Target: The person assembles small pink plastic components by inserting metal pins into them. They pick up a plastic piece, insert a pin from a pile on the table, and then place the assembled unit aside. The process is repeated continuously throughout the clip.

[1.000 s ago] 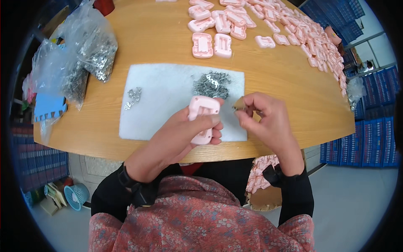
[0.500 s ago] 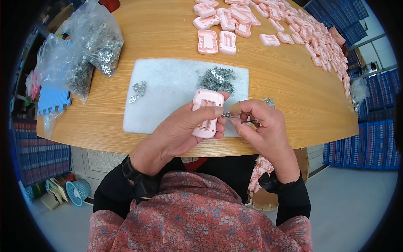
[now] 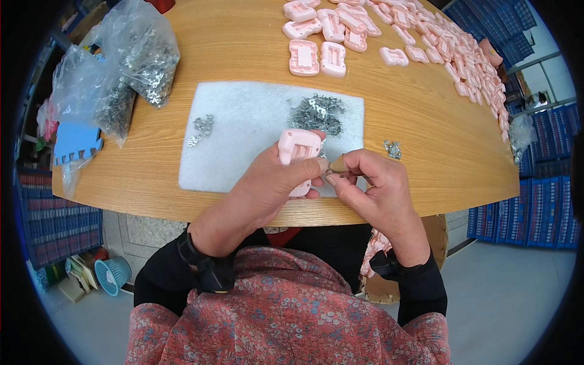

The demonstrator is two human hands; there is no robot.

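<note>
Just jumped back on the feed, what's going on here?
A person's left hand holds a pink casing, thumb across it. The right hand is close beside its right edge, fingertips pinching a small piece too tiny to make out. Beyond them, a heap of metal pieces lies on a white mat, and many more pink casings cover the far and right side of the table.
</note>
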